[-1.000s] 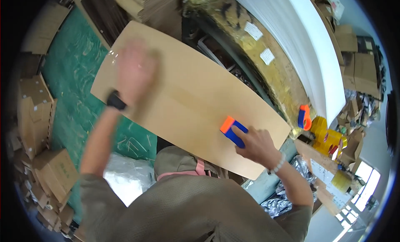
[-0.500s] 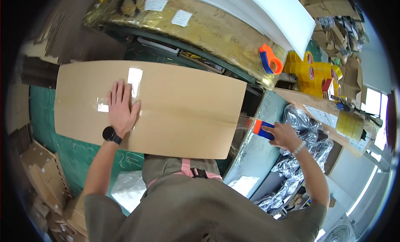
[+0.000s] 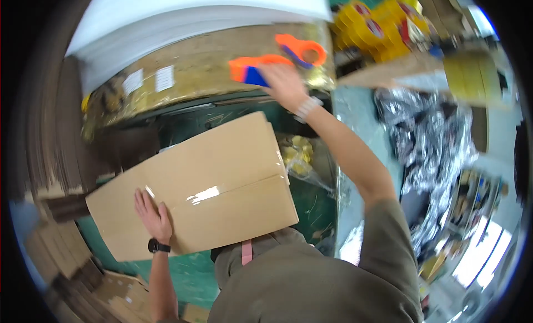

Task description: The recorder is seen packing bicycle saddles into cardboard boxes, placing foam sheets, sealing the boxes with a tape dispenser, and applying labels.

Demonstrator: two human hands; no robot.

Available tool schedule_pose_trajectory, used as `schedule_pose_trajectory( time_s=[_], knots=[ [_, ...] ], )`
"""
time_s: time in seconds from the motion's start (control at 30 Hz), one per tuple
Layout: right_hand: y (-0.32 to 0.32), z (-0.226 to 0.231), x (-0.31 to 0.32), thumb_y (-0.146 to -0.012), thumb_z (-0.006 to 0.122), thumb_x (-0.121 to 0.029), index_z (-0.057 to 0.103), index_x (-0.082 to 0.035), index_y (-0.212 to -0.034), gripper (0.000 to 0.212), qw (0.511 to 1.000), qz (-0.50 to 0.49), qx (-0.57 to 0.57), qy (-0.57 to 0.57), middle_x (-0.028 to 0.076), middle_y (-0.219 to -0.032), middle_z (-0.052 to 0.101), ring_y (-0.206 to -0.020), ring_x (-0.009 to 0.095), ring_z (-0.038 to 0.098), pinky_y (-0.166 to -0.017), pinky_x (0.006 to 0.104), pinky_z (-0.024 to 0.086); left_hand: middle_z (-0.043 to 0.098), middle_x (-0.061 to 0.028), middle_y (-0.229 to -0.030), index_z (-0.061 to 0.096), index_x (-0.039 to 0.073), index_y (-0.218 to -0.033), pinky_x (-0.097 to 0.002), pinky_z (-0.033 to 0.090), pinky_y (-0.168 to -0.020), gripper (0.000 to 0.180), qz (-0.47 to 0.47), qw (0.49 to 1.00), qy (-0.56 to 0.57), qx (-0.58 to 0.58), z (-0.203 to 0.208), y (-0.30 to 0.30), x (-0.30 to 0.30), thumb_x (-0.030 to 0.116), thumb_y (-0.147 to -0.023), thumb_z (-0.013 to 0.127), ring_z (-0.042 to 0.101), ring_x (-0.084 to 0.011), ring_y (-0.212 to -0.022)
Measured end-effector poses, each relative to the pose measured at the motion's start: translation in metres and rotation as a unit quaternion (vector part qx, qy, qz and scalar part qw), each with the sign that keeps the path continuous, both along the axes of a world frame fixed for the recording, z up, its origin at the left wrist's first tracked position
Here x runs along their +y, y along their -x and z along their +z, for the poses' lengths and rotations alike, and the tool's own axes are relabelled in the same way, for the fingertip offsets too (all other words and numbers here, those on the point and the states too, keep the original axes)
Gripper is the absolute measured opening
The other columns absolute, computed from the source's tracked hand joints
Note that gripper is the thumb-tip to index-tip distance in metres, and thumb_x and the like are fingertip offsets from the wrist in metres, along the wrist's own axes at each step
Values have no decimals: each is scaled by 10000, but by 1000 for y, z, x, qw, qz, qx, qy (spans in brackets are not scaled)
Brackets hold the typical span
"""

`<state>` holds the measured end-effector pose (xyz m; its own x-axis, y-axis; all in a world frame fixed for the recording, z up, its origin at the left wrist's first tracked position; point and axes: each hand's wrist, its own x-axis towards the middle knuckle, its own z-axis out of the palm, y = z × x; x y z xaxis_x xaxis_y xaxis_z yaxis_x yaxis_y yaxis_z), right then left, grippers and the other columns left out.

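Note:
A brown cardboard box [image 3: 233,156] lies flat on the green table, with shiny clear tape along its middle seam. My left hand [image 3: 152,214] rests palm down near its left part, fingers stretched out. Beyond the box's far right corner, my right hand [image 3: 286,85] grips an orange and blue tape dispenser [image 3: 253,74], held over the tape-wrapped ledge; motion blurs it a little. A second orange and blue tape dispenser [image 3: 311,52] lies on that ledge just past my right hand.
Behind the box runs the tape-wrapped ledge [image 3: 205,51] with white foam sheets [image 3: 205,12] on it. Yellow tape rolls [image 3: 366,28] are stacked at the far right. Crumpled silvery plastic [image 3: 427,139] lies on the right. Crumpled yellow tape [image 3: 298,152] sits beside the box.
My right hand has carried the tape dispenser from the box's right end up and left to the ledge. The box is now tilted in view, and my left hand stays flat on it.

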<state>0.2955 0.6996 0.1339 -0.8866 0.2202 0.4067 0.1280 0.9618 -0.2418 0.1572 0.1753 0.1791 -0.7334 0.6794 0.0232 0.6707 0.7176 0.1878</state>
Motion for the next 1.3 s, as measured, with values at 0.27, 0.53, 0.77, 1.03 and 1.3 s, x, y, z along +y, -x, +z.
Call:
schedule_pose_trajectory(
  time_s=[0.27,0.53,0.77,1.03,1.3],
  knots=[
    [-58,-15,-83,-1020,453,-437,395,-54,-1487,607,780,-158,112,595,205,-1504,394,-1435,358,309,-1204,445,204,284,-240,-1577,350,-40,-1481,-510,189,-1192,585,-3,1000,0,9,-1,-6,6,278,-1002,457,250,-419,-1456],
    [-120,-140,-160,-1029,331,-543,468,28,-1414,703,724,-211,-368,544,217,-1507,417,-1422,320,357,-1174,377,280,309,-253,-1560,356,-39,-1477,-509,198,-1188,568,4,999,-32,41,-5,2,-17,246,-998,465,265,-428,-1447],
    [-181,26,-196,-984,486,-572,488,-14,-1422,709,673,-230,-6,703,134,-1376,570,-1278,280,527,-1052,376,413,371,-258,-1513,444,-24,-1411,-534,229,-1168,585,-10,998,-65,-7,25,-48,-49,226,-903,595,322,-445,-1409],
    [-154,91,-303,-909,585,-577,661,15,-1007,605,840,-408,-165,319,272,-917,696,-907,447,666,-807,500,512,558,-279,-1308,509,-63,-1322,-467,400,-1049,694,381,899,-169,-134,13,138,-389,500,-925,588,494,-422,-1257],
    [-202,139,-321,-992,384,-607,663,53,-1118,727,795,-560,-118,201,340,-1072,656,-1028,484,631,-912,511,480,674,-247,-1046,617,-37,-1129,-429,489,-899,673,448,880,-143,-65,51,65,-390,600,-917,573,640,-388,-1015]
  ],
)
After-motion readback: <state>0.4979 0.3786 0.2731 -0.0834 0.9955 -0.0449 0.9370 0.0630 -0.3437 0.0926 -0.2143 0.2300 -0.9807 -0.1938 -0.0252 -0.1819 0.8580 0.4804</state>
